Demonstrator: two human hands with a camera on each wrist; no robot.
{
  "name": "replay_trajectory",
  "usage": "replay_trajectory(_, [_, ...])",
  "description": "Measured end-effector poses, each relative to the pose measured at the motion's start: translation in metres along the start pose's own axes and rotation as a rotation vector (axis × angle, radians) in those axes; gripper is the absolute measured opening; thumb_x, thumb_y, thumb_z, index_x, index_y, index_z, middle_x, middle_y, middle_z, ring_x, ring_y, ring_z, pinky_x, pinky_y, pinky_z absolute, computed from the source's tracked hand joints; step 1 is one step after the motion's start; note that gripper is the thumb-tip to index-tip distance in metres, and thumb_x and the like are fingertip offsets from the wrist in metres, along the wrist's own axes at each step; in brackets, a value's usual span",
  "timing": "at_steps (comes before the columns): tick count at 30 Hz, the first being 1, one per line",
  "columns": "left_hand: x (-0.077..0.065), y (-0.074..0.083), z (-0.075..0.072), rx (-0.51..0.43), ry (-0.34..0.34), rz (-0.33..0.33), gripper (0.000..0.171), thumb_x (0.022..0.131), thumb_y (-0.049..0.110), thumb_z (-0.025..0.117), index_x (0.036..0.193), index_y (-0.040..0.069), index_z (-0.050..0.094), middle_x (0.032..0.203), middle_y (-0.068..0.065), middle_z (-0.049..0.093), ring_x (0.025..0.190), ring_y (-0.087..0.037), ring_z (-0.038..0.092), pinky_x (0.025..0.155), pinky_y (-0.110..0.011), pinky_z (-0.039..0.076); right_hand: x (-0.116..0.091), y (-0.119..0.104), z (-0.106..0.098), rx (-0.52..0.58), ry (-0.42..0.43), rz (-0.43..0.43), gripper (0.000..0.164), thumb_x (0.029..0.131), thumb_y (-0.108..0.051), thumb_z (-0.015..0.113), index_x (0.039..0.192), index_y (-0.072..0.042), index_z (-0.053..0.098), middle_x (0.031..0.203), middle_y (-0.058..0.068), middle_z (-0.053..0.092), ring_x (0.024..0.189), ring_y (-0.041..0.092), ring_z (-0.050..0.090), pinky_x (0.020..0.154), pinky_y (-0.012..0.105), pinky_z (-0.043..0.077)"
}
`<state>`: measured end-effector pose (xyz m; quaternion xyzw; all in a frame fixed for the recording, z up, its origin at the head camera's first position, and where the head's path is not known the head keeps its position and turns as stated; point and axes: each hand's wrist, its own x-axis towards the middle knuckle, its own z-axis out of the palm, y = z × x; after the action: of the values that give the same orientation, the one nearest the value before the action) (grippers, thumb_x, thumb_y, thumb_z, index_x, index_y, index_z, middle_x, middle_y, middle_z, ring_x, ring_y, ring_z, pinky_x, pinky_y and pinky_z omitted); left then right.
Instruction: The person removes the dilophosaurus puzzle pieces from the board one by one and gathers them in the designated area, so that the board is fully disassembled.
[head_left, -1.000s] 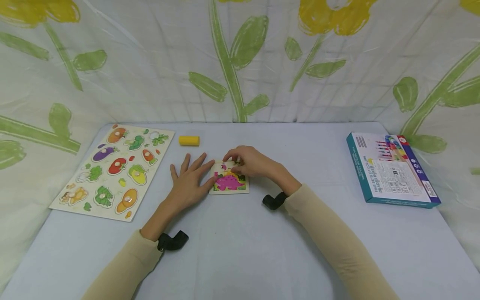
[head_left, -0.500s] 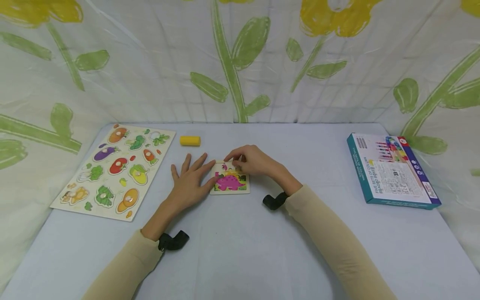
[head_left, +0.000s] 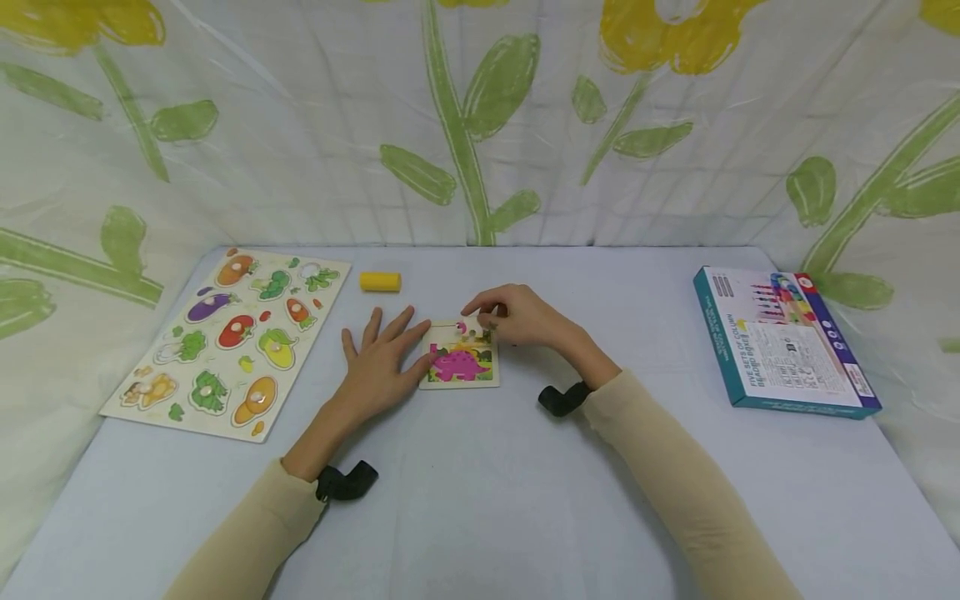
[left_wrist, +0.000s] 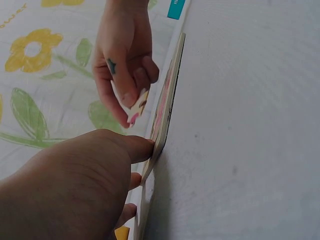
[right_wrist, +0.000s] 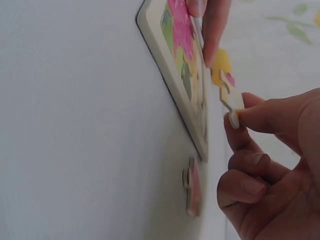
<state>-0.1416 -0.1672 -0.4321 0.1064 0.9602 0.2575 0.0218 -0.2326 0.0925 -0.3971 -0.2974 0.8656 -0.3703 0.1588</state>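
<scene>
A small square dinosaur puzzle point(head_left: 459, 365) lies on the table between the hands, with a pink dinosaur on its lower half. My left hand point(head_left: 378, 371) rests at its left edge, fingers spread, the thumb and index finger touching the frame. Over the upper right part of the puzzle, my right hand point(head_left: 521, 317) pinches a puzzle piece point(right_wrist: 231, 95) between thumb and index finger. In the left wrist view that piece is held tilted, off the board. Another puzzle piece point(right_wrist: 193, 187) lies on the table past the puzzle's edge in the right wrist view; the right hand seems to hide it from the head view.
A vegetable peg puzzle board point(head_left: 225, 342) lies at the left. A yellow cylinder point(head_left: 380, 282) stands behind the left hand, on its side. At the far right is a flat boxed toy point(head_left: 787, 342). A flower-painted curtain point(head_left: 322, 150) borders the table's back.
My right hand has shifted slightly right and away, carrying the pinched puzzle piece with it above the board. The left hand stays where it was.
</scene>
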Motion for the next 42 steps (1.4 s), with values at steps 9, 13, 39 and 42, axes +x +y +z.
replay_trajectory(9, [0.000,-0.002,0.001,-0.010,0.000,-0.002,0.063,0.103,0.046,0.061,0.159,0.019,0.050,0.177,-0.010,0.029,0.166,-0.049,0.000,0.118,-0.084,-0.013,-0.018,0.018,-0.016,-0.011,0.000,0.012,0.027,0.104,-0.009,0.060,0.122,-0.017,0.079,0.091,0.003,0.074,0.072,0.015,0.057,0.065,0.028,0.046])
replay_trajectory(13, [0.000,-0.002,0.002,-0.014,0.005,0.005,0.063,0.103,0.045,0.061,0.159,0.019,0.050,0.177,-0.009,0.029,0.166,-0.049,0.000,0.118,-0.084,-0.013,-0.028,0.028,-0.024,-0.008,-0.002,0.022,0.028,0.104,-0.009,0.060,0.122,-0.018,0.079,0.091,0.003,0.074,0.073,0.017,0.056,0.067,0.030,0.045])
replay_trajectory(39, [0.000,0.000,0.000,-0.004,0.003,-0.002,0.064,0.103,0.047,0.061,0.160,0.019,0.050,0.176,-0.010,0.029,0.166,-0.049,0.001,0.119,-0.083,-0.013,-0.060,0.061,-0.046,-0.059,0.021,0.089,0.024,0.105,-0.011,0.063,0.121,-0.017,0.079,0.104,0.005,0.078,0.079,0.017,0.058,0.072,0.030,0.047])
replay_trajectory(42, [0.000,0.001,0.000,-0.003,0.001,-0.002,0.064,0.103,0.046,0.061,0.160,0.019,0.050,0.176,-0.011,0.029,0.166,-0.049,0.001,0.119,-0.083,-0.013,-0.060,0.060,-0.046,-0.063,0.019,0.095,0.023,0.105,-0.013,0.064,0.121,-0.018,0.079,0.099,0.003,0.077,0.078,0.017,0.057,0.072,0.030,0.047])
